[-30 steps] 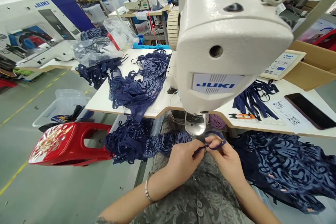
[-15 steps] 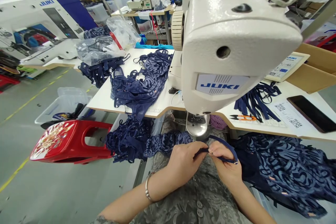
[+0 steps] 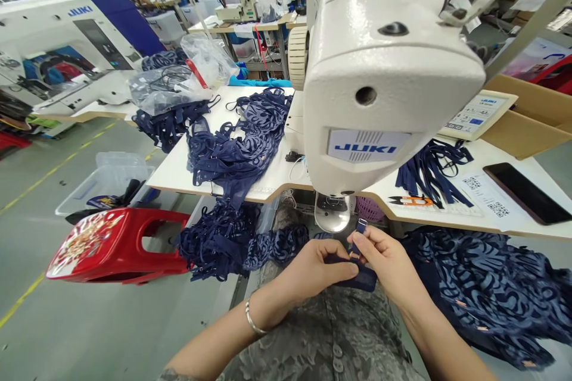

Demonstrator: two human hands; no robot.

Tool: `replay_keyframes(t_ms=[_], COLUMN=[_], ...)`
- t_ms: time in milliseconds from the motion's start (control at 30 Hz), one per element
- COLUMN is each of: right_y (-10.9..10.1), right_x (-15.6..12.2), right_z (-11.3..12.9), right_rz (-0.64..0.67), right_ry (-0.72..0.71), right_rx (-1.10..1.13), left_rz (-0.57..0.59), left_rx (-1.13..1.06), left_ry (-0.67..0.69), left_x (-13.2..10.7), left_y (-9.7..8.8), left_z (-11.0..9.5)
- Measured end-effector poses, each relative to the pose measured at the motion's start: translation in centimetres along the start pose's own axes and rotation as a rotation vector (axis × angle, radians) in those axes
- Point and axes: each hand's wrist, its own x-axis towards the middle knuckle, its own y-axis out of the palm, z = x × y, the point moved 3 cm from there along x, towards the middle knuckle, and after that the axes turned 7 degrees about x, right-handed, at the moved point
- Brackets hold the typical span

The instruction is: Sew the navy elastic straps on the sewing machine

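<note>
My left hand [image 3: 319,268] is closed on the dark navy edge of a bra [image 3: 364,278], thumb on top. Close beside it, my right hand [image 3: 386,259] pinches a navy bra strap [image 3: 360,231], which has a metal slider at its upper end. A small ring seems to sit between the two hands, partly hidden by my fingers. Both hands are over my lap, just below the machine's metal sewing bed [image 3: 333,214]. Left of my hands, a patterned bra part [image 3: 277,245] runs toward a heap of navy straps [image 3: 218,244].
A white JUKI sewing machine [image 3: 384,89] rises in front. Orange thread snips [image 3: 415,201], cut straps [image 3: 435,175] and a phone [image 3: 529,190] lie on the right tabletop. Patterned bras [image 3: 496,286] are piled at the right, others [image 3: 250,137] on the left tabletop. A red stool [image 3: 120,244] stands left.
The strap looped over my right hand is now pinched upright with its slider on top. My left hand has turned, thumb forward, and the dark bra edge shows below my fingers.
</note>
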Motion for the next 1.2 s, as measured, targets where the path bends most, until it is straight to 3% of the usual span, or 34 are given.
replay_keyframes(t_ms=[167, 367, 533, 733, 933, 1100, 1133, 1200], right_y=[-0.4, -1.0, -0.6, 0.2, 1.3, 1.9, 1.8, 1.4], right_x=[0.1, -0.6, -1.3, -0.4, 2.0, 3.0, 3.3, 3.9], right_z=[0.3, 0.3, 1.4, 2.7, 3.2, 3.3, 3.3, 3.1], right_rz=[0.061, 0.251, 0.115, 0.059, -0.041, -0.097, -0.107, -0.108], right_ry=[0.002, -0.022, -0.191, -0.182, -0.339, -0.486, -0.483, -0.439], right_rx=[-0.059, -0.124, -0.327, -0.394, -0.485, -0.578, -0.566, -0.498], left_rz=[-0.037, -0.124, -0.187, -0.168, -0.358, -0.648, -0.656, -0.551], left_rx=[0.139, 0.442, 0.699, 0.953, 1.281, 1.422, 1.435, 1.481], left_ry=[0.007, 0.066, 0.162, 0.297, 0.54, 0.922, 1.003, 1.12], left_x=[-0.1, -0.4, -0.9, -1.8, -0.1, 0.6, 0.3, -0.3], left_y=[-0.2, -0.5, -0.6, -2.0, -4.7, -5.5, -5.3, -4.6], left_z=[0.0, 0.0, -0.7, -3.2, -5.1, -4.1, -3.8, -3.0])
